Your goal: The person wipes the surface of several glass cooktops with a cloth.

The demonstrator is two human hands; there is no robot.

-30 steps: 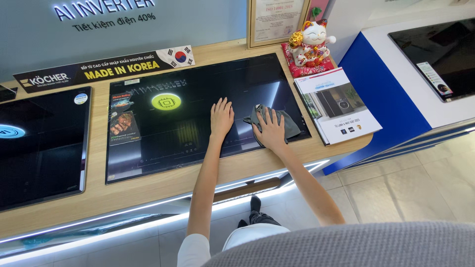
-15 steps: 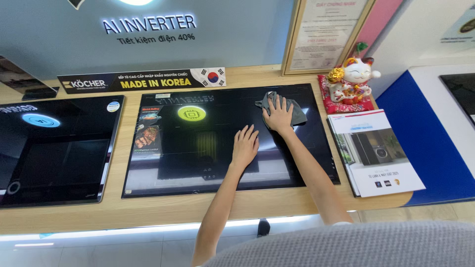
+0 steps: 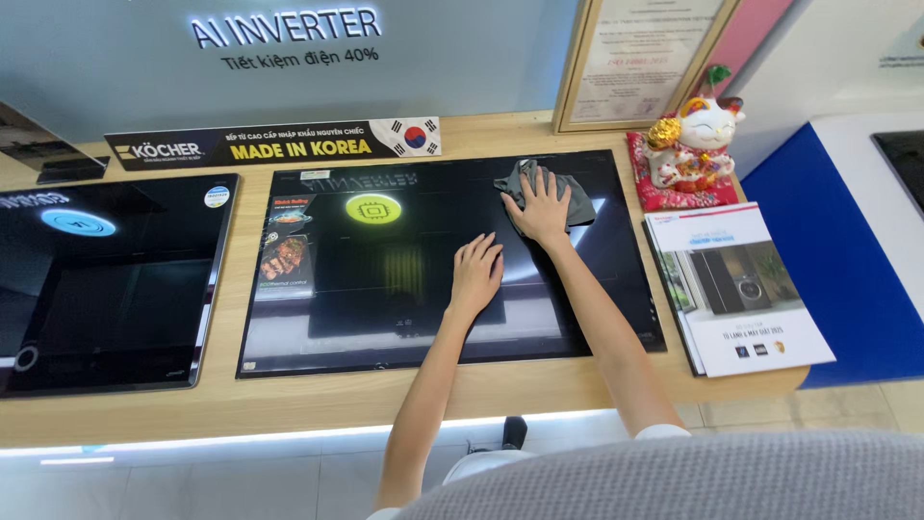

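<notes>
A black glass cooktop (image 3: 385,279) lies flat in a wooden counter. My right hand (image 3: 539,207) presses a dark grey cloth (image 3: 573,197) against the far right part of the glass, fingers spread over it. My left hand (image 3: 476,274) rests flat on the glass near the middle, palm down, holding nothing. A round green sticker (image 3: 372,208) and a food picture label (image 3: 286,252) sit on the left part of the glass.
A second black cooktop (image 3: 106,279) lies to the left. A stack of brochures (image 3: 741,289) sits right of the cooktop, with a cat figurine (image 3: 691,130) on a red mat behind it. A black sign strip (image 3: 274,144) and a framed certificate (image 3: 640,63) stand at the back. A blue-sided counter (image 3: 837,250) is on the right.
My right hand slid the cloth from the near right part of the glass up to the far right part. My left hand stays flat on the glass.
</notes>
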